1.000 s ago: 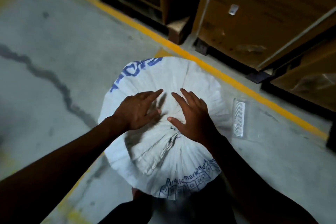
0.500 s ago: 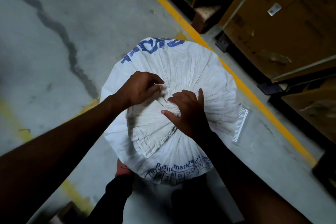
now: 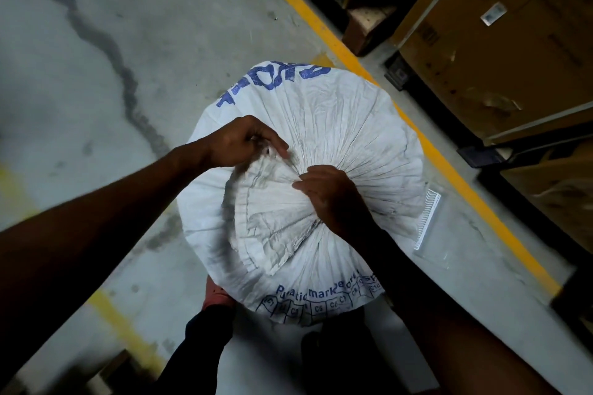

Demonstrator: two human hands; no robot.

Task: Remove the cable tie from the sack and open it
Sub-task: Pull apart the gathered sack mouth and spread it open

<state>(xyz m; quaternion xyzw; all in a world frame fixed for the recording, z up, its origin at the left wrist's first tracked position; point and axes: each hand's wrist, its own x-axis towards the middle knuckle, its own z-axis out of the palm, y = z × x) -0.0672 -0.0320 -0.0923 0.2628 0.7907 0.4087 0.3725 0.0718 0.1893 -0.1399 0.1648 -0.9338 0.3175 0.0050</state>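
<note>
A full white woven sack (image 3: 353,125) with blue print stands upright on the concrete floor, its top gathered into pleats that meet at the middle. The loose gathered flap (image 3: 272,224) fans out toward me. My left hand (image 3: 240,141) is closed on the flap's upper edge, at the left of the gathering point. My right hand (image 3: 330,196) pinches the fabric at the gathering point itself. The cable tie is hidden under my fingers.
A clear plastic bag with a white strip (image 3: 430,221) lies on the floor right of the sack. A yellow floor line (image 3: 321,26) runs diagonally behind. Cardboard boxes (image 3: 497,51) on pallets stand at the back right. My feet are just below the sack.
Both hands went from lying flat with spread fingers on the sack's top to closing on the gathered fabric at the middle. The camera has moved closer and tilted.
</note>
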